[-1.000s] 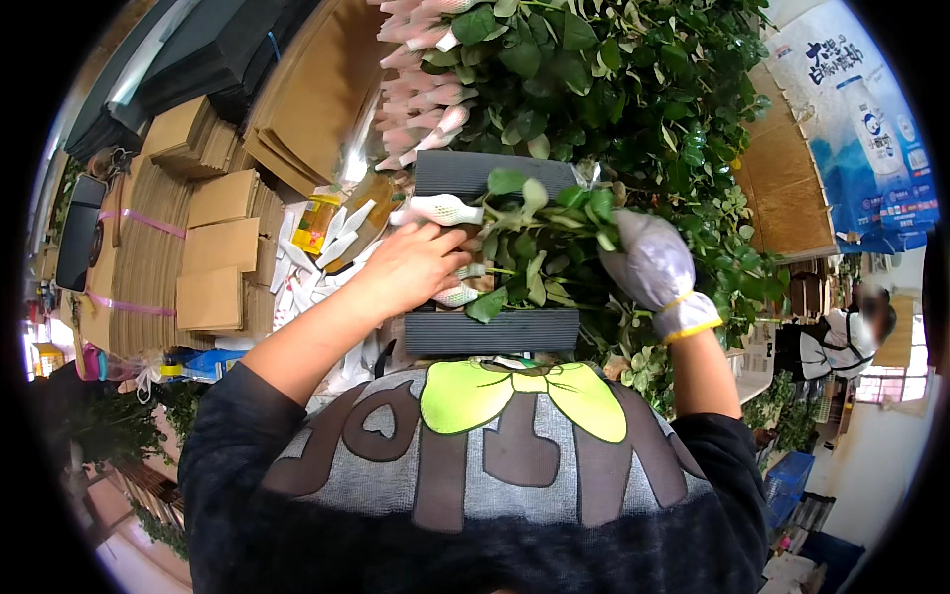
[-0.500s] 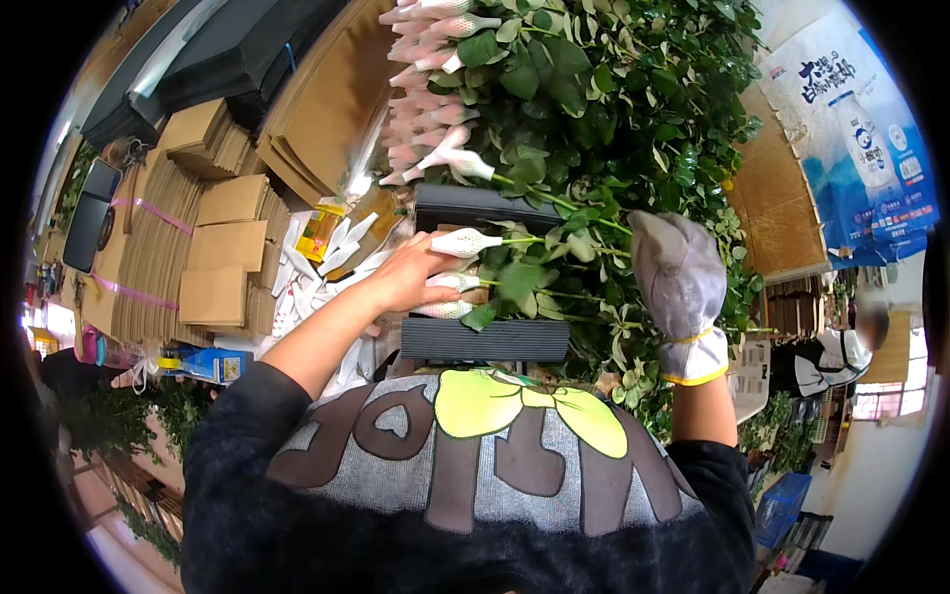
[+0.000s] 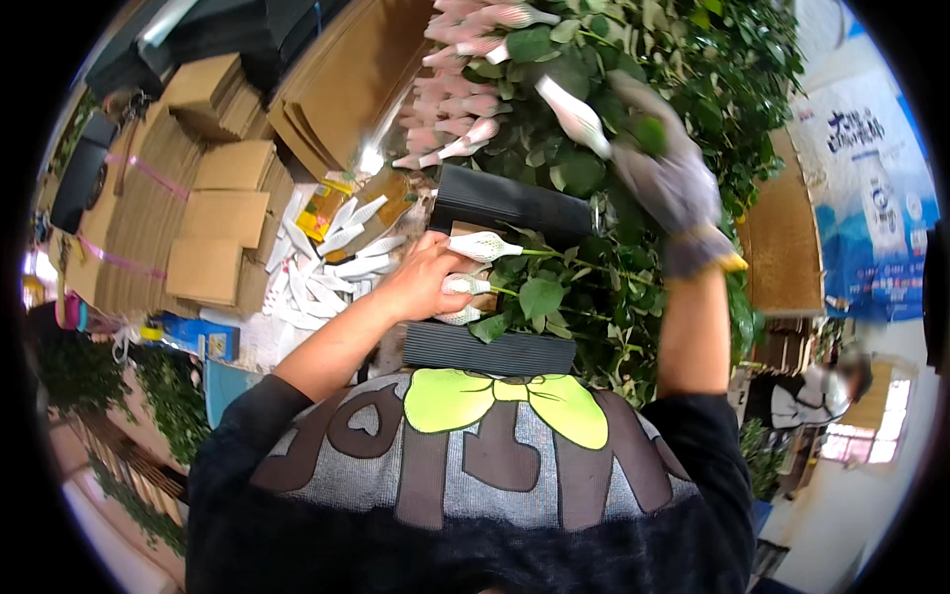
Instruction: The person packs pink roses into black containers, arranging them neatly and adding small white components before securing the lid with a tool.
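My left hand (image 3: 427, 281), bare, is closed around the tips of white-netted roses. One netted rose (image 3: 483, 247) points out above its fingers, and another netted rose (image 3: 465, 285) lies just below. These sit between two black ribbed blocks, the far block (image 3: 515, 205) and the near block (image 3: 490, 349), with green stems running right. My right hand (image 3: 675, 173), in a grey glove with a yellow-edged cuff, is blurred over the leaves. At its fingers is a single netted rose (image 3: 576, 115), tilted, its stem end hidden by the glove.
A row of pink netted roses (image 3: 450, 99) with leafy stems (image 3: 732, 59) fills the far side. Loose white net sleeves (image 3: 322, 287) lie left of my arm. Stacked cardboard (image 3: 148, 218) stands further left, and a blue-and-white package (image 3: 871, 198) at right. Another person (image 3: 811, 396) is at far right.
My right hand has moved up and away, and the single netted rose has swung right with it, off the row's near end. My left hand stays on the roses between the blocks.
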Tool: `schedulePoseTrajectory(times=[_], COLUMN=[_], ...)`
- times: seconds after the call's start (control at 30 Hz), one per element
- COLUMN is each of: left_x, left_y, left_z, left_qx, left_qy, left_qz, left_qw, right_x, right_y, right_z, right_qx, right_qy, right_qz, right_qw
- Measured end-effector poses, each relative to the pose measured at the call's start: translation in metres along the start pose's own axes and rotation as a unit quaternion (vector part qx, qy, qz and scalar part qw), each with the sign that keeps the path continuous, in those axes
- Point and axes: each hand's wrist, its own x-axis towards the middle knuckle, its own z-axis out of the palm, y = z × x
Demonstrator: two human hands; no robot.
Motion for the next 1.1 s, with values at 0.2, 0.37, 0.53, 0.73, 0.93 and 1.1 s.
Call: schedulePoseTrajectory(times=[0.2, 0.37, 0.53, 0.73, 0.93, 1.1], left_x=[0.003, 0.003, 0.003, -0.001, -0.003, -0.004], left_y=[-0.014, -0.016, -0.015, -0.015, -0.016, -0.017], left_z=[0.007, 0.01, 0.01, 0.011, 0.013, 0.007], left_qx=[-0.01, -0.037, -0.042, -0.038, -0.069, -0.091], left_qy=[0.073, 0.08, 0.086, 0.089, 0.077, 0.043], left_qz=[0.057, 0.028, 0.048, 0.034, 0.032, 0.001], left_qw=[0.996, 0.996, 0.994, 0.995, 0.994, 0.995], right_x=[-0.071, -0.088, -0.072, -0.084, -0.059, -0.064], right_y=[0.025, 0.015, 0.012, 0.042, -0.014, -0.003], right_z=[0.054, 0.069, 0.075, 0.088, 0.031, 0.059], right_qx=[-0.196, -0.106, -0.187, -0.217, -0.252, -0.238], right_qy=[-0.29, -0.238, -0.316, -0.221, -0.211, -0.259], right_qz=[-0.232, -0.164, -0.05, -0.05, -0.129, -0.31], right_qw=[0.908, 0.951, 0.929, 0.949, 0.935, 0.884])
